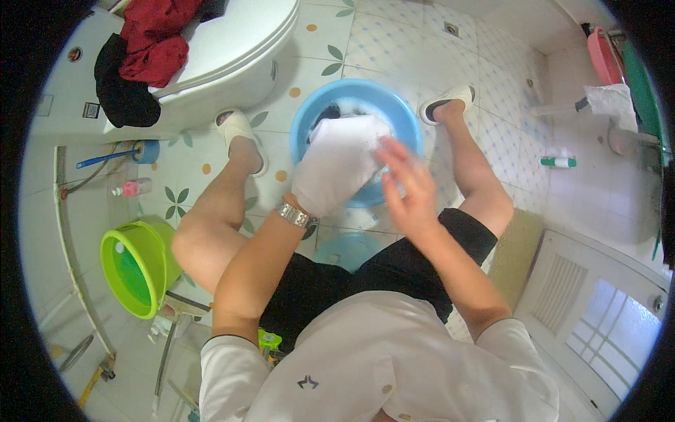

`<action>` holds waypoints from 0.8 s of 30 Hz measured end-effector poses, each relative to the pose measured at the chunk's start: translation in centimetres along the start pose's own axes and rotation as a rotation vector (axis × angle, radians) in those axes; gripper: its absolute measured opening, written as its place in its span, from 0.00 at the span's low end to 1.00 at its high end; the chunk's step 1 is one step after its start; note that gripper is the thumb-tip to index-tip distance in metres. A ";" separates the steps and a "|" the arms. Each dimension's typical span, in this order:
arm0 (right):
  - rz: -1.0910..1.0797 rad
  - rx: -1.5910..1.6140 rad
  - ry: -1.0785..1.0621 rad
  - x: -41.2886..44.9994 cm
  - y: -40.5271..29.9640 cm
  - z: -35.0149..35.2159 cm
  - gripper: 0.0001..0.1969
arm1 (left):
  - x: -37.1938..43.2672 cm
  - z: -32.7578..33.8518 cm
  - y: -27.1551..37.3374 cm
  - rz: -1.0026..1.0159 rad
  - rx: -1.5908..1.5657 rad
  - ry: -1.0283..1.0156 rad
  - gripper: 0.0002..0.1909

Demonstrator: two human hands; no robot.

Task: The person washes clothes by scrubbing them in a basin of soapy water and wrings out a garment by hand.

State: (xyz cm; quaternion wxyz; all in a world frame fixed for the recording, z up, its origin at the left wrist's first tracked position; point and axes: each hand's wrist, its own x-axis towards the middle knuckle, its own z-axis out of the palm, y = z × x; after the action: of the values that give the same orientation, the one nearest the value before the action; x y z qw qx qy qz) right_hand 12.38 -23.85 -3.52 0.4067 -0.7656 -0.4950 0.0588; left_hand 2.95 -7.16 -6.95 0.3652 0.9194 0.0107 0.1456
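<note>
Before me on the tiled floor stands a light blue plastic basin (303, 118) with suds and dark wet fabric (329, 112) in it. A white cloth (337, 158) covers my left hand (293, 202) down to the wrist, just above a metal-banded wristwatch (296, 215). That hand holds the cloth up over the basin; its fingers are hidden inside. Small dark marks show on the cloth's right side. Blurred and with fingers apart, my right hand (411, 190) is beside those marks. Whether its fingertips touch the cloth I cannot tell.
Red and black clothes (153, 42) lie on the lid of a white toilet (237, 42). To the left are a green bucket (153, 258), a pink bottle (136, 187) and a blue-handled brush (108, 159). A second blue basin (348, 248) sits between my knees.
</note>
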 end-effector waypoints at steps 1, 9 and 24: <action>0.035 -0.061 0.049 0.5 0.9 -0.4 0.20 | 0.5 -0.4 0.3 0.067 0.301 -0.028 0.23; -0.034 -0.230 -0.024 1.3 1.8 -0.3 0.24 | -0.1 0.0 0.5 -0.065 -0.052 0.029 0.22; -0.063 -0.387 -0.065 1.4 2.3 -0.5 0.25 | -0.5 -0.1 -0.1 0.027 0.183 -0.017 0.24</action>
State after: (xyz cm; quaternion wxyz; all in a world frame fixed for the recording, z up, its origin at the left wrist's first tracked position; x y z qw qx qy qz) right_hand 14.98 -23.41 -4.35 0.2375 -0.8112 -0.5337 -0.0255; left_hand 2.42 -7.04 -7.11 0.2777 0.9502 0.0084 0.1412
